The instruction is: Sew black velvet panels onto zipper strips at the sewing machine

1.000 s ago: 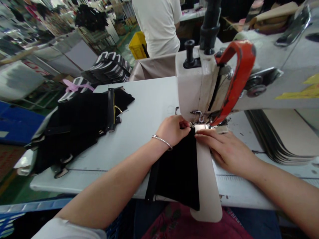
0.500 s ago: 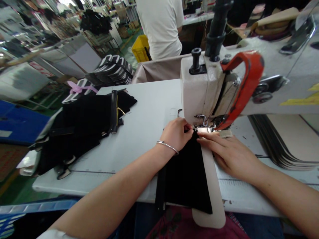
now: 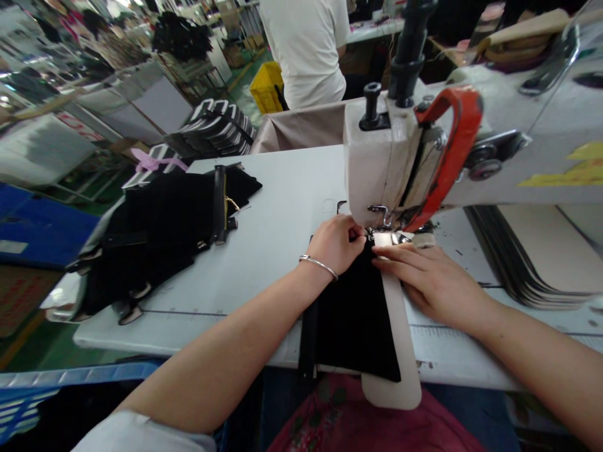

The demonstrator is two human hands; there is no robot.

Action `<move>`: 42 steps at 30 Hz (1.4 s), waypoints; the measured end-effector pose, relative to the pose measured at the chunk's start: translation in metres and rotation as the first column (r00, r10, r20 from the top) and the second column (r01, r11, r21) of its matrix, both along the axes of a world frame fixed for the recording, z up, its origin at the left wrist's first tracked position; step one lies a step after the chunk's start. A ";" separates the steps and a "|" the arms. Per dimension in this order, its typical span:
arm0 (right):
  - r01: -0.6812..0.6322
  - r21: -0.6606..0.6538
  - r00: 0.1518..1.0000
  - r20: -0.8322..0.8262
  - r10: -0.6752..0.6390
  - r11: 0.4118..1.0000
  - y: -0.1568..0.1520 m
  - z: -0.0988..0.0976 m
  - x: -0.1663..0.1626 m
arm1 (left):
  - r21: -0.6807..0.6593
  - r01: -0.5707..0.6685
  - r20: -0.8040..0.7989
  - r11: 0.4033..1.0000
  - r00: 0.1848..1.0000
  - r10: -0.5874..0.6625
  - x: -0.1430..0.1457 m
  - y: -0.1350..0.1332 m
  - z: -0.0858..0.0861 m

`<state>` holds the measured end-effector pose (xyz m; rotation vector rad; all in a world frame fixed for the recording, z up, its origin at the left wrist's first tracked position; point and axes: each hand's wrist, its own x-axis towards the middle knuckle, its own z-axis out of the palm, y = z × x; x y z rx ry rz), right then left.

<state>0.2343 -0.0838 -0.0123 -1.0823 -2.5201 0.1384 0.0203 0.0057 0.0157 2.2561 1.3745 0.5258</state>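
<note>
At the sewing machine [image 3: 370, 163], my left hand [image 3: 334, 245] pinches the upper edge of a black fabric piece [image 3: 353, 333] close beside the presser foot. The fabric lies over a pale board with rounded corners [image 3: 393, 392], which shows along its right side and below it. Both hang past the table's front edge. My right hand [image 3: 426, 276] rests with fingers stretched out on the board's upper part, its fingertips just right of the fabric's edge. Under the machine head the stitching point is partly hidden by my fingers and metal parts.
Black fabric pieces with dark strips [image 3: 164, 213] are heaped on the table's left. Right of my right hand lies a stack of pale boards [image 3: 551, 251]. A blue basket [image 3: 70, 376] stands at the lower left. Behind the table are a fabric-lined bin [image 3: 306, 130] and a person [image 3: 306, 50].
The fabric and board have slid slightly forward, toward the machine, with both hands staying close to the presser foot. The whole view has shifted a little.
</note>
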 end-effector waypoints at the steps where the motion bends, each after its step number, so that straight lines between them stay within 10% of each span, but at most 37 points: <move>1: -0.007 0.001 1.000 -0.003 0.007 1.000 0.000 0.000 0.000 | 0.037 0.010 -0.014 0.999 1.000 -0.010 -0.003 -0.003 0.001; 8: -0.029 -0.021 0.998 -0.058 0.028 0.999 0.003 0.004 0.002 | 0.220 0.581 -0.063 0.784 0.810 -0.583 -0.050 -0.096 0.018; 14: 0.000 -0.033 1.000 -0.024 -0.001 0.999 0.001 0.008 -0.001 | 0.292 0.619 -0.150 0.729 0.783 -0.604 -0.065 -0.147 0.002; 23: 0.004 0.019 0.999 -0.036 -0.003 1.000 0.001 0.003 -0.001 | 0.244 0.450 -0.060 0.859 0.891 -0.450 -0.049 -0.095 0.014; 29: -0.005 0.016 1.000 -0.016 0.005 1.000 0.000 0.003 -0.002 | 0.274 0.411 -0.194 0.870 0.909 -0.369 -0.031 -0.037 -0.009; 42: 0.010 -0.011 1.000 0.000 -0.010 1.000 -0.002 0.005 -0.004 | 0.296 0.420 -0.141 0.858 0.908 -0.395 -0.036 -0.038 -0.013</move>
